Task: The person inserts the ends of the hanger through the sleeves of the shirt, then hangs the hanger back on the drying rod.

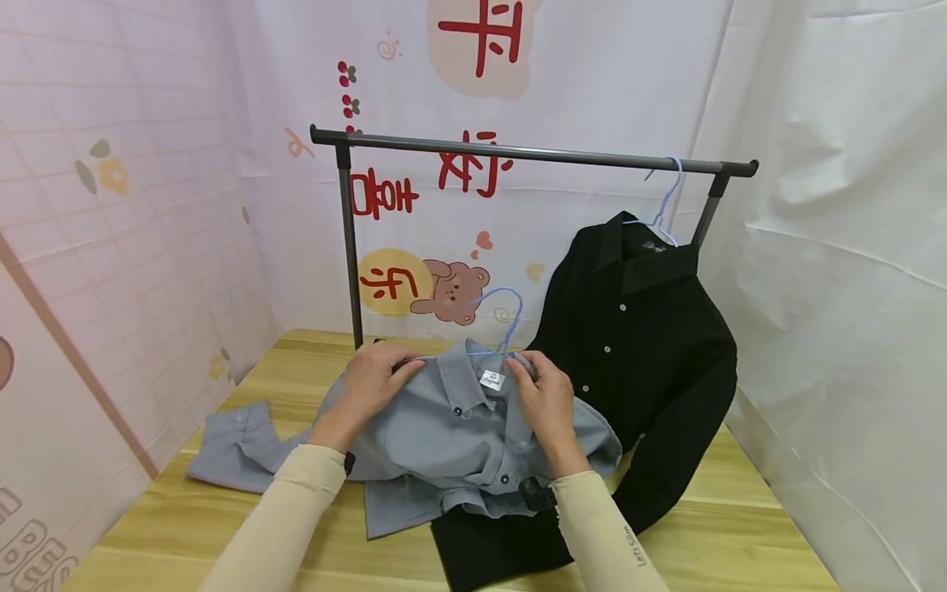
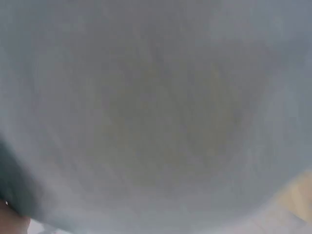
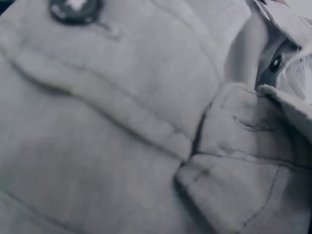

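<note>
A grey-blue button shirt (image 1: pixel 422 427) is held up over the table, with a light blue hanger (image 1: pixel 515 316) inside its collar and the hook standing above. My left hand (image 1: pixel 376 376) grips the shirt's shoulder on the left, thumb in front. On the other side of the collar, my right hand (image 1: pixel 546 399) pinches the shirt near the hanger's neck. A white label (image 1: pixel 491 379) shows inside the collar. Blurred grey cloth (image 2: pixel 156 117) fills the left wrist view. The right wrist view shows the shirt's placket and a dark button (image 3: pixel 75 9) up close.
Behind stands a dark metal rack with a horizontal rail (image 1: pixel 510 151). A black shirt (image 1: pixel 651 321) hangs from its right end on another blue hanger (image 1: pixel 669 197), its lower part lying on the wooden table (image 1: pixel 747 526). One grey sleeve (image 1: pixel 240 448) stretches out to the left.
</note>
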A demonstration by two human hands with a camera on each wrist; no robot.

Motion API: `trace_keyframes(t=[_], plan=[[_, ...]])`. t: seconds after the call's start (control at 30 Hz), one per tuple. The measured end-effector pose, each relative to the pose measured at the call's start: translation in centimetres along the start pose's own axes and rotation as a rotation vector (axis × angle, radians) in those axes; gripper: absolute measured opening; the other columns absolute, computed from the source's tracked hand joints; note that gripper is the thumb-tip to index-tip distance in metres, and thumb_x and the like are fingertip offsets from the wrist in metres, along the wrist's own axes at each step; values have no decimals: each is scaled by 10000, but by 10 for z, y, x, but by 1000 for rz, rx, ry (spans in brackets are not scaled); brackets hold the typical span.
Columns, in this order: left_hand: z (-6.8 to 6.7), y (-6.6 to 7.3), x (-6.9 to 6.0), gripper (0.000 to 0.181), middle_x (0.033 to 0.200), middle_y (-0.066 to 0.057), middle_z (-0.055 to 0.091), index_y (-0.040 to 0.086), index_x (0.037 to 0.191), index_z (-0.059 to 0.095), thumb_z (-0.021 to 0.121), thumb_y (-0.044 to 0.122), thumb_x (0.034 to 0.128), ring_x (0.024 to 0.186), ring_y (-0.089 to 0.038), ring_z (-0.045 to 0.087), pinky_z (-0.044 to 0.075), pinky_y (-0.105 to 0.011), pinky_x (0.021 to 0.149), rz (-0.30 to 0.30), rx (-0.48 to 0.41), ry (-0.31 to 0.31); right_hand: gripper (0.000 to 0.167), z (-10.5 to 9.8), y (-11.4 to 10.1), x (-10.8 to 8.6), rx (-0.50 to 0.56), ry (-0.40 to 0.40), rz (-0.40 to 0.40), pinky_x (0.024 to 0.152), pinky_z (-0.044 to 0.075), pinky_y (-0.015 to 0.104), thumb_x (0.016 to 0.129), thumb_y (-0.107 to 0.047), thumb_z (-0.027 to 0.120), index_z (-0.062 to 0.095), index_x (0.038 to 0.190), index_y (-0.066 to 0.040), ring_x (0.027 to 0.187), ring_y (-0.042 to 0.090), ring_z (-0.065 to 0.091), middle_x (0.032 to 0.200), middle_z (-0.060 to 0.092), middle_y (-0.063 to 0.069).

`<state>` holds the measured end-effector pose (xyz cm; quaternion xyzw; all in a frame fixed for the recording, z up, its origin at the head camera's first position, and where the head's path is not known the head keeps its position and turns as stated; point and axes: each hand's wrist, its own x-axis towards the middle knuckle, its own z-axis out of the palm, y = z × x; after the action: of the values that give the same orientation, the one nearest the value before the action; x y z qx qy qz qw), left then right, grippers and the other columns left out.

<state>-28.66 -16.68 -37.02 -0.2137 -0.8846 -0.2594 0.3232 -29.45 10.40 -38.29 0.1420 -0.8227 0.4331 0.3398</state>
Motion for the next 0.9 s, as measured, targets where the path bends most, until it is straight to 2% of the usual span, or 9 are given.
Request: trace_keyframes(t=[0.2, 0.3, 0.4, 0.53, 0.6, 0.63, 0.73, 0.83, 0.9], plan=[[-7, -23, -11, 146, 898, -24, 698, 107, 947, 755, 740, 245, 902, 845, -231, 652, 505, -451, 778, -84, -10, -52, 227, 0, 3, 3, 43, 19, 38, 625, 465, 399, 888, -348, 754, 726, 946, -131, 695, 215, 627, 840, 718, 29], [-7, -17, -10, 236, 974, -65, 712, 81, 1031, 751, 750, 272, 892, 939, -277, 648, 455, -504, 897, -54, 21, -19, 221, 2, 0, 2, 43, 11, 41, 628, 464, 388, 875, -343, 767, 723, 933, -135, 698, 202, 627, 844, 720, 24], [-4, -2, -4, 369, 1063, -104, 713, 48, 1159, 719, 750, 294, 886, 1027, -317, 633, 389, -562, 983, 36, 27, 5, 218, 3, -5, 2, 51, 5, 30, 626, 463, 370, 874, -347, 766, 718, 925, -140, 690, 181, 614, 835, 714, 10], [4, 9, 4, 196, 748, -18, 634, 102, 815, 669, 728, 264, 908, 769, -231, 608, 438, -465, 842, 132, -12, 5, 240, -1, -10, 3, 44, -44, -3, 650, 489, 385, 899, -360, 739, 727, 966, -129, 725, 183, 624, 872, 713, 12], [5, 5, 6, 330, 623, 29, 498, 138, 662, 528, 727, 226, 909, 637, -185, 510, 414, -407, 716, 130, -41, 19, 265, -7, -10, 4, -2, -86, -11, 722, 514, 407, 942, -366, 689, 738, 1030, -121, 805, 201, 653, 943, 722, 25], [5, 2, 6, 390, 594, 35, 430, 153, 629, 461, 728, 204, 909, 600, -169, 456, 385, -385, 662, 115, -58, 30, 287, -12, -9, 5, -37, -112, -12, 804, 513, 428, 966, -366, 656, 737, 1074, -113, 870, 220, 664, 996, 724, 41], [-2, -12, 6, 283, 652, 36, 511, 134, 676, 573, 728, 170, 909, 630, -146, 462, 377, -344, 617, 24, -111, 52, 368, -28, -4, 12, -169, -214, -1, 1015, 412, 512, 1029, -384, 541, 705, 1210, -108, 1071, 274, 644, 1162, 701, 77], [-14, -23, 6, 222, 711, -2, 533, 113, 749, 614, 701, 192, 937, 653, -155, 461, 364, -327, 601, -110, -162, 53, 386, -42, 4, 18, -225, -311, 31, 1014, 396, 547, 1031, -401, 527, 696, 1223, -112, 1086, 303, 631, 1190, 687, 101], [-22, -27, 7, 250, 717, -16, 504, 111, 760, 590, 673, 231, 962, 641, -161, 439, 344, -316, 596, -181, -180, 59, 348, -50, 8, 20, -195, -344, 64, 894, 468, 507, 1012, -405, 565, 717, 1152, -125, 966, 288, 643, 1088, 703, 93]])
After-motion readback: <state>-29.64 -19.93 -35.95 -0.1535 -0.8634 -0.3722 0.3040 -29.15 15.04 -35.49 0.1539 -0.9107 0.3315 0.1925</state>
